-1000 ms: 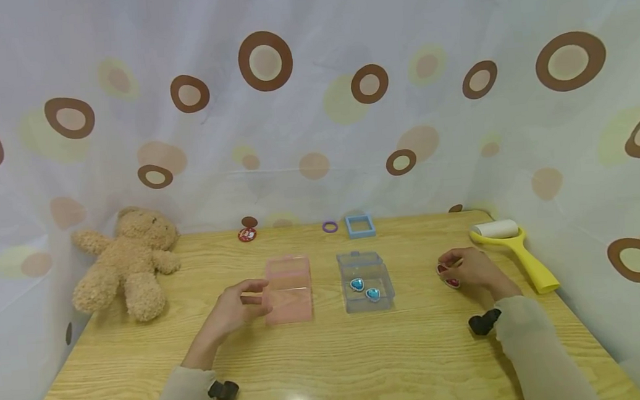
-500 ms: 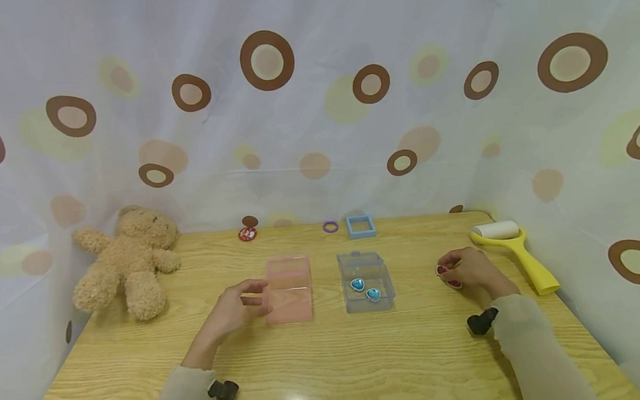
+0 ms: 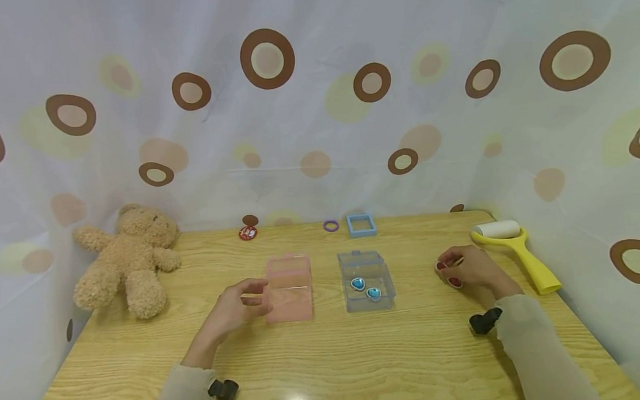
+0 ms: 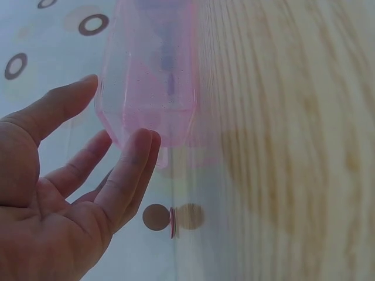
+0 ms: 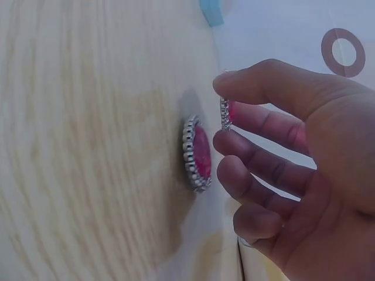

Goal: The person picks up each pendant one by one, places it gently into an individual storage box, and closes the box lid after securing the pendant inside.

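The right hand (image 3: 470, 268) pinches a red gem (image 5: 225, 113) between thumb and fingers (image 5: 252, 152), raised just off the tabletop (image 3: 331, 360), with a second red gem (image 5: 196, 153) lying flat on the wood right under it. The left hand (image 3: 233, 308) has its fingers (image 4: 126, 175) straight and loosely spread, their tips at the left edge of the pink box (image 3: 288, 288); whether they touch it is unclear. Between the hands stands a clear box (image 3: 366, 280) holding two blue gems (image 3: 357, 284), and farther out lie a teddy bear (image 3: 126, 260) at the left and a yellow lint roller (image 3: 515, 251) at the right.
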### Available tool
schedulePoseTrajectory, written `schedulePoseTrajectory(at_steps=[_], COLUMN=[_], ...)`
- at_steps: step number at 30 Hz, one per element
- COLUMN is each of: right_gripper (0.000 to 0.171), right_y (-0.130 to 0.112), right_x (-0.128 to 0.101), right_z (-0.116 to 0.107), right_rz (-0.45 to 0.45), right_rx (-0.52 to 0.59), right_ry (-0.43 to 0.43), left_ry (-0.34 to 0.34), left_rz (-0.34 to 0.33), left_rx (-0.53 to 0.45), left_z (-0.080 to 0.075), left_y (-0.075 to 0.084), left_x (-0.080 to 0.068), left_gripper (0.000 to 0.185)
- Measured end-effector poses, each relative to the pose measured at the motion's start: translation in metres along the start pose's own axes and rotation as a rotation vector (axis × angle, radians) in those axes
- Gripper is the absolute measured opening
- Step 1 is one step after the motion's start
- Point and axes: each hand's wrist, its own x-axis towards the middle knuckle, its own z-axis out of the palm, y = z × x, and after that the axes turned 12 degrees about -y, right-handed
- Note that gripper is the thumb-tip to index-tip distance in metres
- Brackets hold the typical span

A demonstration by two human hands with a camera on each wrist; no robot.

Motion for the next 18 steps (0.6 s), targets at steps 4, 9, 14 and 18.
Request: schedulePoseTrajectory(at_steps=[4, 9, 14, 18], right_gripper=[0.038, 0.037, 0.035, 0.034], right_y=[-0.006, -0.018, -0.034, -0.044], right_x=[-0.002, -0.002, -0.001, 0.002], right_z=[-0.003, -0.005, -0.004, -0.001], right_rz=[-0.025, -0.068, -0.11, -0.146], right_rx=[0.024, 0.014, 0.006, -0.006], right_ry=[-0.009, 0.0, 0.027, 0.046], left_ry=[0.006, 0.003, 0.001, 0.004], left_rz=[-0.006, -0.006, -0.002, -0.005], left_rx=[-0.002, -0.007, 0.002, 0.003], left_z=[0.0, 0.0, 0.0, 0.0], left_y=[0.0, 0.001, 0.0, 0.0], left_x=[0.001, 0.001, 0.001, 0.001], left_gripper=[0.056, 0.056, 0.055, 0.055])
